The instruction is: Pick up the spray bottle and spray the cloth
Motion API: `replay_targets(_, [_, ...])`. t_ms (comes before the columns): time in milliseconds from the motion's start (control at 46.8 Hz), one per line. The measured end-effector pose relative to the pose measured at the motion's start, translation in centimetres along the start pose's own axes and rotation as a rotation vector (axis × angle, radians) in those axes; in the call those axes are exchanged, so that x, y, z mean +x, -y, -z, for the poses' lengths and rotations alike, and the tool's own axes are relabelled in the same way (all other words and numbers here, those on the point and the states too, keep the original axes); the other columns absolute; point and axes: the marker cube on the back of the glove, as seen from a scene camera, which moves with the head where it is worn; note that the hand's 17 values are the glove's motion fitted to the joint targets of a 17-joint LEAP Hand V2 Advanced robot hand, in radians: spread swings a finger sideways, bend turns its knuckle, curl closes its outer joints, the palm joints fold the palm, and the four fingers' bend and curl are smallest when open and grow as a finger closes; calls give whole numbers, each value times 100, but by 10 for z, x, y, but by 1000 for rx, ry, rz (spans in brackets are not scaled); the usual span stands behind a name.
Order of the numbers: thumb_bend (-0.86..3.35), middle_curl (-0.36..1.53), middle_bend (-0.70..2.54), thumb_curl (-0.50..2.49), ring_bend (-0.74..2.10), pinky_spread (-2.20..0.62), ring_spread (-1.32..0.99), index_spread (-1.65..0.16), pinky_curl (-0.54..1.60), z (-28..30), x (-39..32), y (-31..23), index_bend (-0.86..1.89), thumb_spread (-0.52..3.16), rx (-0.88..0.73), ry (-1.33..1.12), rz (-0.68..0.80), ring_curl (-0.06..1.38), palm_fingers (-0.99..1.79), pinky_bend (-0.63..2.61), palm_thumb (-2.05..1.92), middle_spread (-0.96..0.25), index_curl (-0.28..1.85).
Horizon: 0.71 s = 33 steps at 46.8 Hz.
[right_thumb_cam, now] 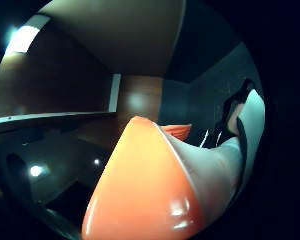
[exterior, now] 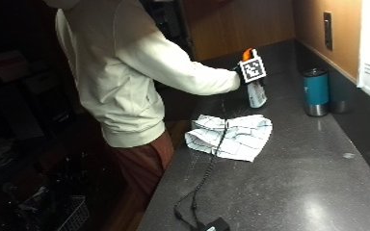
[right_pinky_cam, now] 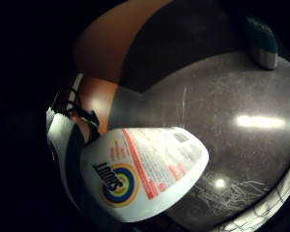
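Checked white cloth (exterior: pixel 231 136) lies crumpled and soft on the speckled dark desk (exterior: pixel 300 183), nearest the outside view. Just beyond it the spray bottle (exterior: pixel 256 91), glossy white plastic with an orange head and a printed label, stands upright, whether lifted cannot be told. Right hand (exterior: pixel 239 72) grips its neck, fingers curled round. Nearby stands a teal metal tumbler (exterior: pixel 316 92).
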Motion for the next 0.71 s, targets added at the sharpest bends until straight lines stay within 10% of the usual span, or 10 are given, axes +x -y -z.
replay_targets(192, [-5,50,60,77,62,-13,-15,-15,37,-14,19,7,38,29,-115,-134,25,44,127,30,91,-9,53])
replay_targets(385, [-8,42,33,65,42,-4,-14,-26,41,10,10,5,9,67,-190,-136,74,41,49,36,71,-9,45])
replay_targets(706, [-5,36,19,51,37,6,-10,-34,38,60,-17,-32,10,84,-237,-130,119,34,31,42,57,-7,30])
